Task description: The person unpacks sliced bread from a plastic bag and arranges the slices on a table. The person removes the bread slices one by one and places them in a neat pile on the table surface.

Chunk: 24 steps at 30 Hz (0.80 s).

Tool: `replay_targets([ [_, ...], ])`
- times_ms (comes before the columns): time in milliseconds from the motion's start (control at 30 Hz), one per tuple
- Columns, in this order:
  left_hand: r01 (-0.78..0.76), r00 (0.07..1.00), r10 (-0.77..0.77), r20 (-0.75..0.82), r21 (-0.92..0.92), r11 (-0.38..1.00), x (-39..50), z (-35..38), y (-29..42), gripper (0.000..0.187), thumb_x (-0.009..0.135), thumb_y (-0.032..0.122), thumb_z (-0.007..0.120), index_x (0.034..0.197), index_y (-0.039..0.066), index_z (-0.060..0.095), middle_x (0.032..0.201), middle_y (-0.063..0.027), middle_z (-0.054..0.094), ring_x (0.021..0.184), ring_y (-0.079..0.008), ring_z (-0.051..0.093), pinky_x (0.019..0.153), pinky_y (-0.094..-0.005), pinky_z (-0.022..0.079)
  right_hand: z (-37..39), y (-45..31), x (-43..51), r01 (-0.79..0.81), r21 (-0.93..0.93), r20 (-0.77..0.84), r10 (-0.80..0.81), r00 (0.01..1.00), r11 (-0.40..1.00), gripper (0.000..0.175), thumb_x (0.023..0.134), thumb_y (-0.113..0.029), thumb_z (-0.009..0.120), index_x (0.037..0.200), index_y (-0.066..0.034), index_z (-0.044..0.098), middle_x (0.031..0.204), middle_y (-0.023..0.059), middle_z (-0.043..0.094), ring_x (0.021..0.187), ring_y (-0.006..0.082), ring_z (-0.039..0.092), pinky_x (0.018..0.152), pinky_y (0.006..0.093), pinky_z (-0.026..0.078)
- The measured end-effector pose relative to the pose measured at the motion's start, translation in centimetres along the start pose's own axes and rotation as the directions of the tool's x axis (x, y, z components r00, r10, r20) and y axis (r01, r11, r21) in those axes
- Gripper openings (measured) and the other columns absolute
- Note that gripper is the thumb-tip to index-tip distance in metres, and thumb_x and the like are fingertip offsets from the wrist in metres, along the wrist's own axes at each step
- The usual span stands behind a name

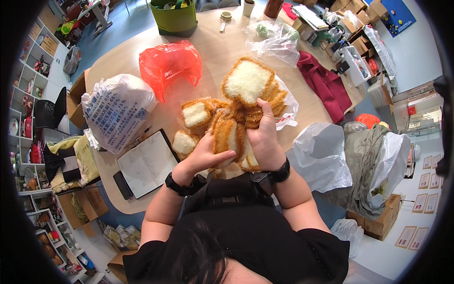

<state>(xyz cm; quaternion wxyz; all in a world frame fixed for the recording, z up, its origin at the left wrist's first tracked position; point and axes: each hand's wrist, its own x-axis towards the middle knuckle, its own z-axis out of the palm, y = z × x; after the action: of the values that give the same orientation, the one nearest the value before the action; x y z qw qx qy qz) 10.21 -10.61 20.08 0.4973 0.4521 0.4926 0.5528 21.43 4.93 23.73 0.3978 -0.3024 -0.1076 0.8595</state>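
Note:
My right hand grips a bunch of fuzzy yarn pads shaped like bread slices, cream in the middle with brown edges. The front pad faces up, and others fan out behind it to the right. In my left hand is a second bundle of these pads, seen edge-on, with the thumb across its near side. The two bundles touch between my hands. Left of them on the table lie more bread-slice pads, one farther away and one closer. Another pad shows partly below my wrists.
A red plastic bag, a full white printed bag and an open notebook with handwriting occupy the table's left. A clear bag, maroon cloth and white plastic lie right. A green bin stands at the far edge.

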Motion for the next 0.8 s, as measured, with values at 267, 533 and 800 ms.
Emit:
replay_targets([
  [267, -0.101, 0.963, 0.155, -0.221, 0.24, 0.966, 1.0, 0.5, -2.6, 0.056, 0.083, -0.005, 0.064, 0.137, 0.001, 0.053, 0.133, -0.012, 0.059, 0.127, -0.0251, 0.054, 0.109, -0.0388, 0.041, 0.4, 0.0, -1.1, -0.066, 0.028, -0.015, 0.067, 0.998, 0.997, 0.042, 0.091, -0.019, 0.064, 0.128, -0.0015, 0.056, 0.125, 0.0117, 0.064, 0.12, 0.0299, 0.059, 0.108, 0.0482, 0.045],
  [533, -0.117, 0.779, 0.538, -0.323, 0.768, 0.63, 1.3, 2.0, -2.9, 0.068, 0.07, 0.017, 0.086, 0.131, 0.004, 0.059, 0.135, -0.0167, 0.055, 0.127, -0.0382, 0.049, 0.106, -0.0451, 0.042, 1.6, 0.1, -3.1, -0.215, 0.153, 0.009, 0.216, 0.976, 0.964, 0.043, 0.093, -0.021, 0.061, 0.131, -0.0022, 0.055, 0.129, 0.0116, 0.064, 0.123, 0.0297, 0.059, 0.112, 0.0475, 0.042],
  [800, -0.206, 0.675, 0.466, -0.572, 0.46, 0.864, 1.8, 2.1, -3.2, 0.052, 0.075, 0.009, 0.081, 0.123, 0.002, 0.063, 0.123, -0.0124, 0.064, 0.115, -0.0313, 0.059, 0.103, -0.0396, 0.044, 1.3, 1.0, -4.0, -0.201, 0.076, 0.143, 0.189, 0.972, 0.977, 0.043, 0.094, -0.02, 0.062, 0.133, -0.0025, 0.054, 0.129, 0.0104, 0.064, 0.122, 0.0284, 0.059, 0.111, 0.0455, 0.043],
])
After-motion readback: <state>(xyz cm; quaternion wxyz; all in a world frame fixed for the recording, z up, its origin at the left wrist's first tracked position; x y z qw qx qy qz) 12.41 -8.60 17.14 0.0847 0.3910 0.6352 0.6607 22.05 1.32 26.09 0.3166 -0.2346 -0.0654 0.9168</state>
